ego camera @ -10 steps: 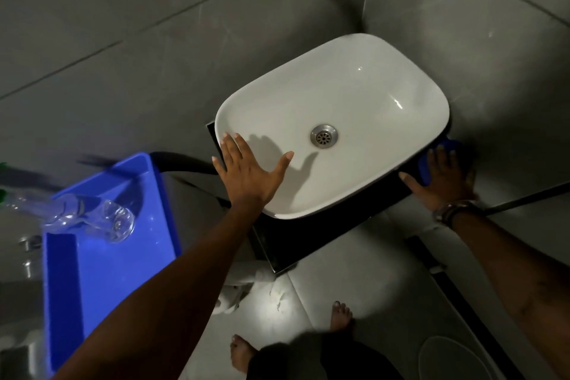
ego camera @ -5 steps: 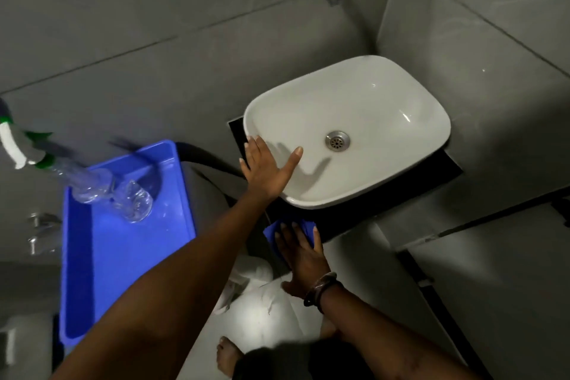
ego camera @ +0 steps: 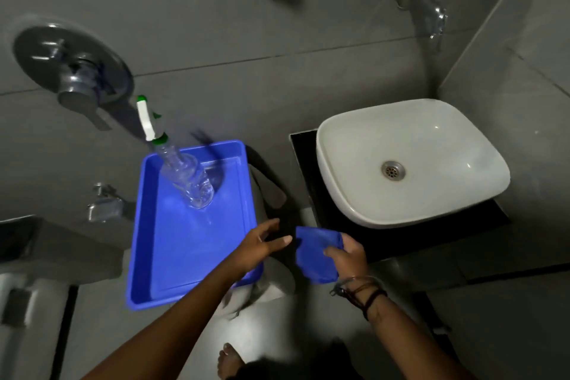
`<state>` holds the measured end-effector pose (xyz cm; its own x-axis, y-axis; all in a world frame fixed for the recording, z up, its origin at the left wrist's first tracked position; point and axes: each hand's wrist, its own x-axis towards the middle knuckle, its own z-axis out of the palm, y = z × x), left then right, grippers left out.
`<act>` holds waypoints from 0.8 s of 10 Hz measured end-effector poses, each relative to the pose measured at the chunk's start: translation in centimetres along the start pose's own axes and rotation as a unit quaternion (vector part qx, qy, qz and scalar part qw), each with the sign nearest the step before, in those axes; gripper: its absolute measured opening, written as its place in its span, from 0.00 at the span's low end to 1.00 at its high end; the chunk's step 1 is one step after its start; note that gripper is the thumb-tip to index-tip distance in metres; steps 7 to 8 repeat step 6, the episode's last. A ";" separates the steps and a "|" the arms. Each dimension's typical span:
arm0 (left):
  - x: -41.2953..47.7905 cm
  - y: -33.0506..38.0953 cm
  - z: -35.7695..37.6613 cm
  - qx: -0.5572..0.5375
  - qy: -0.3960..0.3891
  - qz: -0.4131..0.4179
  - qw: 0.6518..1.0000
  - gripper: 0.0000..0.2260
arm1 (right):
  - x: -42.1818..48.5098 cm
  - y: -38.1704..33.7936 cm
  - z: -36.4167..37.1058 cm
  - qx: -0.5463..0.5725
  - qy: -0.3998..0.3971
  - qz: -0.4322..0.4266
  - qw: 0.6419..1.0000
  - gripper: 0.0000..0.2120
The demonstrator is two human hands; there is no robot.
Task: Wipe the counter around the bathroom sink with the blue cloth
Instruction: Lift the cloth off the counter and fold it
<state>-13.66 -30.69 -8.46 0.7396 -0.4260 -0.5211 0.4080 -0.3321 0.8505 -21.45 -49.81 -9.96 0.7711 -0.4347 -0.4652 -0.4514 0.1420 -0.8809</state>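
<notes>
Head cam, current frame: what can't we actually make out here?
- Counter: mostly covered by the sink; wiped or not, too dark to tell.
- Wall tap and shower handle: motion-blurred.
- Spray bottle in the blue tray: liquid level unclear through clear plastic.
- Blue cloth: bunched in the right hand, so wet or dry unknown.
- Foot: cut off at bottom edge.

**Black counter, grey stand, tiled floor**

At right of the frame a black counter [ego camera: 303, 163] carries the white sink [ego camera: 410, 160], which covers most of it; only dark strips show at its left and lower edges. Left of centre, a blue tray [ego camera: 185, 256] rests on a grey stand [ego camera: 265, 188], with a clear spray bottle [ego camera: 188, 179] standing in the tray's upper part. Grey floor [ego camera: 293, 327] fills the bottom.
</notes>
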 end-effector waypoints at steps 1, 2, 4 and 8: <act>-1.8 -1.0 -5.0 -0.162 -0.043 -0.005 0.986 0.16 | -0.7 -2.7 6.4 0.165 -0.114 0.120 0.972 0.13; -2.4 -2.0 -9.0 -0.163 0.042 -0.017 0.986 0.12 | -0.7 -3.8 11.3 0.129 -0.146 0.132 0.972 0.12; -3.1 -6.6 -17.5 -0.034 0.249 -0.086 0.964 0.13 | -0.5 -2.1 23.2 -0.128 -0.137 0.041 0.981 0.12; -1.6 -9.6 -18.9 0.187 0.260 -0.113 0.941 0.15 | -0.2 1.0 27.5 -0.375 -0.061 -0.022 0.925 0.15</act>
